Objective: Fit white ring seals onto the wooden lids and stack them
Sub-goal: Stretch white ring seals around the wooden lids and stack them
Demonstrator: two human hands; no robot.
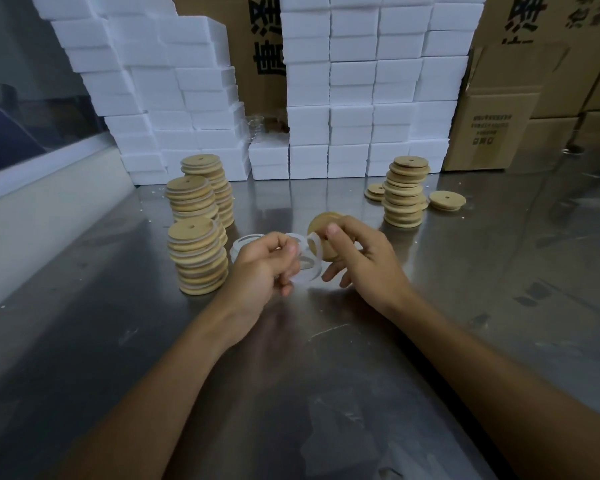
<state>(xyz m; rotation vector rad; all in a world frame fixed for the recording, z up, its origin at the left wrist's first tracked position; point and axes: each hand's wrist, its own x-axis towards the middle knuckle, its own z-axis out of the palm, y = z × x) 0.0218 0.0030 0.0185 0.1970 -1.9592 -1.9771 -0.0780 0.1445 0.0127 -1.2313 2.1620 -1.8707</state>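
My right hand (362,259) grips a round wooden lid (323,221) tilted on edge above the steel table, with a white ring seal (315,244) partly stretched over its rim. My left hand (262,266) pinches the lower part of that seal. A small pile of loose white ring seals (245,241) lies just behind my left hand. Three stacks of lids with seals (196,259) stand at the left. A stack of bare wooden lids (406,192) stands at the right, with single lids (447,200) beside it.
The steel table (291,375) runs toward me. White foam boxes (343,98) are stacked along the back, with cardboard cartons (499,126) at the right. A pale wall ledge (32,209) borders the table's left side.
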